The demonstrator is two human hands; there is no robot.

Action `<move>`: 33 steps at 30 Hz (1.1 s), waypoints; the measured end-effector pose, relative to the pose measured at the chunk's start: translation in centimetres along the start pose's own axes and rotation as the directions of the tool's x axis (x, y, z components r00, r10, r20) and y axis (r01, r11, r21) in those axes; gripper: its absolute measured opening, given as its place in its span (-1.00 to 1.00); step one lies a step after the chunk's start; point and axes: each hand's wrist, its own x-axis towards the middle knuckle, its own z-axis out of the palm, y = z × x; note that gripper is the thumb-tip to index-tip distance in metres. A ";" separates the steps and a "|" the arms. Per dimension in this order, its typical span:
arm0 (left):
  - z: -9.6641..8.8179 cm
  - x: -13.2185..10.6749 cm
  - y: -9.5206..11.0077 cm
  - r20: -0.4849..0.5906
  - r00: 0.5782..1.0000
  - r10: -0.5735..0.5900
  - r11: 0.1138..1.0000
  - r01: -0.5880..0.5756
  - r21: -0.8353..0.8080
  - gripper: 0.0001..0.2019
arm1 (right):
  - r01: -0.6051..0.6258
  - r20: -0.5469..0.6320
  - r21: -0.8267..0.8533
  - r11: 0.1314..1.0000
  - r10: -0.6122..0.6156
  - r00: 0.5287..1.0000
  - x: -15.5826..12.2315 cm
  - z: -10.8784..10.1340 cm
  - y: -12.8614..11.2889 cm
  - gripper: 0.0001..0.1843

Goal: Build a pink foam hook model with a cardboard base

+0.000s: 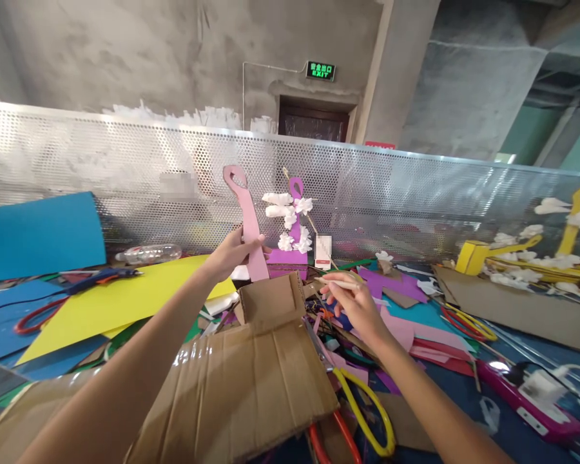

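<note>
My left hand (pixel 239 251) is closed around a pink cardboard cutout (pixel 246 206), a tall strip with a loop at its top, held upright. My right hand (pixel 355 299) pinches a thin pale stick (pixel 338 282), which lies nearly level between the fingers; whether it is a pencil I cannot tell. Just beyond the left hand stands a purple cutout (pixel 296 222) with white crumpled-paper tufts (pixel 286 241) on it, set on a purple base (pixel 287 258). A brown cardboard piece (pixel 273 299) rises below the pink strip, over a larger cardboard sheet (pixel 241 386).
Yellow-handled scissors (pixel 367 412) and red handles (pixel 336 444) lie at the front. A glue gun (pixel 99 281), yellow sheet (pixel 140 296) and plastic bottle (pixel 149 253) are on the left. Rightward are a power strip (pixel 526 399) and yellow cutouts (pixel 573 222). A perforated metal panel (pixel 198 167) stands behind.
</note>
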 end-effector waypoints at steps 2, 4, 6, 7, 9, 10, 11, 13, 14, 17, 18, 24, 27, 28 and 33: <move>-0.3 0.3 -0.9 -0.004 1.000 -0.010 0.999 0.010 -0.037 -0.61 | -0.020 -0.026 0.026 0.999 0.021 0.999 -0.2 -0.1 0.5 -0.56; -0.6 0.5 -1.5 0.003 1.000 -0.015 0.999 0.015 -0.050 -0.61 | -0.045 -0.045 0.025 0.999 0.046 0.998 -0.6 -0.3 0.7 -0.55; -0.7 0.6 -1.8 0.006 1.000 -0.013 0.999 0.014 -0.041 -0.61 | -0.063 -0.047 0.007 0.998 0.063 0.997 -0.9 -0.6 0.7 -0.55; -0.7 0.6 -1.8 0.005 1.000 -0.011 0.999 0.011 -0.033 -0.62 | -0.067 -0.040 -0.001 0.998 0.067 0.997 -1.0 -0.8 0.7 -0.56; -0.6 0.6 -1.8 -0.005 1.000 -0.006 1.000 0.006 -0.018 -0.63 | -0.076 -0.007 0.002 0.997 0.076 0.997 -1.3 -0.9 0.5 -0.59; -0.5 0.6 -1.8 -0.012 1.000 -0.005 1.000 0.005 -0.015 -0.63 | -0.084 0.016 0.007 0.996 0.084 0.996 -1.4 -0.9 0.4 -0.61; -0.4 0.6 -1.8 -0.017 1.000 -0.004 1.000 0.004 -0.013 -0.62 | -0.091 0.042 0.004 0.996 0.091 0.995 -1.4 -0.9 0.2 -0.63; -0.2 0.6 -1.8 -0.019 1.000 -0.003 1.000 0.003 -0.011 -0.62 | -0.096 0.089 -0.049 0.994 0.100 0.991 -1.6 -0.7 -0.1 -0.67; -0.1 0.6 -1.8 -0.015 1.000 -0.004 1.000 0.004 -0.008 -0.61 | -0.091 0.109 -0.093 0.992 0.101 0.989 -1.7 -0.5 -0.2 -0.68; 0.0 0.6 -1.7 -0.013 1.000 -0.018 1.000 0.018 0.007 -0.59 | -0.064 0.154 -0.172 0.983 0.091 0.984 -2.1 0.1 -0.6 -0.71; 0.1 0.6 -1.7 -0.013 1.000 -0.022 1.000 0.022 0.007 -0.59 | -0.065 0.169 -0.162 0.985 0.093 0.981 -2.3 0.4 -0.8 -0.71; 0.2 0.7 -1.8 -0.014 1.000 -0.007 1.000 0.007 -0.001 -0.61 | -0.076 0.279 -0.118 0.990 0.107 0.954 -3.7 3.2 -2.2 -0.75; 0.3 0.7 -1.9 -0.022 1.000 -0.009 1.000 0.009 0.003 -0.62 | -0.043 0.327 -0.157 0.987 0.093 0.940 -4.3 5.2 -2.7 -0.79; 0.3 0.7 -1.9 -0.023 1.000 -0.007 1.000 0.007 0.004 -0.62 | -0.034 0.344 -0.173 0.984 0.093 0.934 -4.4 5.8 -2.8 -0.80; 0.2 0.7 -2.2 -0.017 1.000 0.003 1.000 -0.003 0.025 -0.60 | -0.003 0.371 -0.186 0.983 0.073 0.926 -4.7 7.8 -3.0 -0.81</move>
